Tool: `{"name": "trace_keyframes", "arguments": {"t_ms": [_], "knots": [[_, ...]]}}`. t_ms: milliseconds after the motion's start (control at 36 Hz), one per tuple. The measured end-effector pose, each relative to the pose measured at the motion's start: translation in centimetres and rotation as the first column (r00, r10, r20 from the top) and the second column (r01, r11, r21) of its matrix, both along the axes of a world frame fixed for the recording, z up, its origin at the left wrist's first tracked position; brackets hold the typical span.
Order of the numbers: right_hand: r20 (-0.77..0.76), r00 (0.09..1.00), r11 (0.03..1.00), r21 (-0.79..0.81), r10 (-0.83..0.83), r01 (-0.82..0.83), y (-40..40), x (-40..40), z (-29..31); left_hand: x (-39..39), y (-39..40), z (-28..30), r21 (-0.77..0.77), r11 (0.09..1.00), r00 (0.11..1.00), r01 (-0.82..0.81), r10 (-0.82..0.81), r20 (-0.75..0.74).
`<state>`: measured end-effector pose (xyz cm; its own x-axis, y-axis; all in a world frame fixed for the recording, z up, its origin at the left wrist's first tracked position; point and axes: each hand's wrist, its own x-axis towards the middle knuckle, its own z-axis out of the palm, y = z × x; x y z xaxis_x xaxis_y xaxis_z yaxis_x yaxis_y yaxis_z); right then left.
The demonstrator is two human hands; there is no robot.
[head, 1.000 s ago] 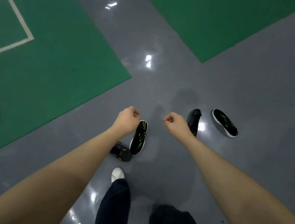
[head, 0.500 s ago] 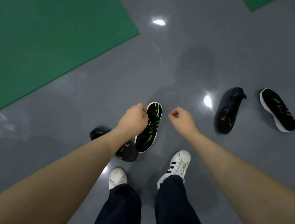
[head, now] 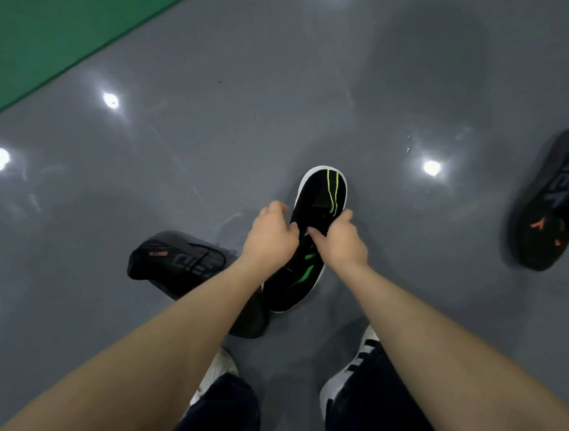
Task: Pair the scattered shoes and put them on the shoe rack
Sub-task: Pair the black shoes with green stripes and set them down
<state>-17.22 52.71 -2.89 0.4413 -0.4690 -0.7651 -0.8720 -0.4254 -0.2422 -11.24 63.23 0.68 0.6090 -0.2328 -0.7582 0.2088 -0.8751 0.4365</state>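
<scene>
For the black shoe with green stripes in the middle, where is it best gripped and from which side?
Probably at the collar and laces mid-shoe, from above and from the heel end. The green-striped shoe lies sole down, toe pointing away, opening facing up. The left hand and right hand already reach there.

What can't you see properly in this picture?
- Green-striped shoe: its middle is hidden by the left hand and right hand, head view.
- Shoe on the right: blurred, cut by the frame edge.
- Shoe on the left: partly behind the left arm.
- Shoe rack: not in view.
</scene>
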Motion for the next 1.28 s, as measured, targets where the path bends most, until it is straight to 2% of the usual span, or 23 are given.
{"name": "trace_keyframes", "arguments": {"t_ms": [111, 278, 389, 667, 833, 1000, 1139, 1278], "knots": [[0.06, 0.998, 0.999, -0.046, -0.018, 0.021, 0.2, 0.1, 0.0, -0.2, -0.3, -0.2, 0.027, 0.998, 0.998, 0.06, -0.06, -0.001], [0.171, 0.985, 1.0, 0.015, 0.018, -0.021, -0.2, -0.1, 4.1, -0.8, -1.1, 2.9, 0.059, 0.983, 0.982, 0.175, -0.178, 0.055], [0.225, 0.974, 1.0, -0.005, -0.028, 0.03, -1.7, 0.1, 8.7, -0.9, -1.6, 6.9, 0.096, 0.973, 0.971, 0.209, -0.219, 0.099], [0.377, 0.904, 0.979, 0.102, -0.201, 0.176, -4.7, 0.0, 21.9, -0.2, -4.3, 19.9, 0.103, 0.969, 0.956, 0.227, -0.242, 0.168], [0.422, 0.856, 0.954, 0.131, -0.299, 0.269, -5.8, -1.2, 29.8, 0.2, -5.4, 27.3, 0.194, 0.913, 0.882, 0.358, -0.399, 0.251], [0.452, 0.815, 0.931, 0.135, -0.363, 0.34, -5.7, -3.9, 35.2, -1.1, -5.7, 33.2, 0.221, 0.831, 0.751, 0.511, -0.557, 0.355], [0.478, 0.815, 0.937, 0.049, -0.327, 0.347, -6.1, -6.0, 39.4, -2.8, -6.3, 37.7, 0.236, 0.771, 0.659, 0.591, -0.63, 0.411], [0.485, 0.824, 0.933, -0.044, -0.292, 0.356, -7.3, -7.5, 42.3, -4.1, -8.5, 40.4, 0.257, 0.767, 0.626, 0.588, -0.633, 0.456]]}}
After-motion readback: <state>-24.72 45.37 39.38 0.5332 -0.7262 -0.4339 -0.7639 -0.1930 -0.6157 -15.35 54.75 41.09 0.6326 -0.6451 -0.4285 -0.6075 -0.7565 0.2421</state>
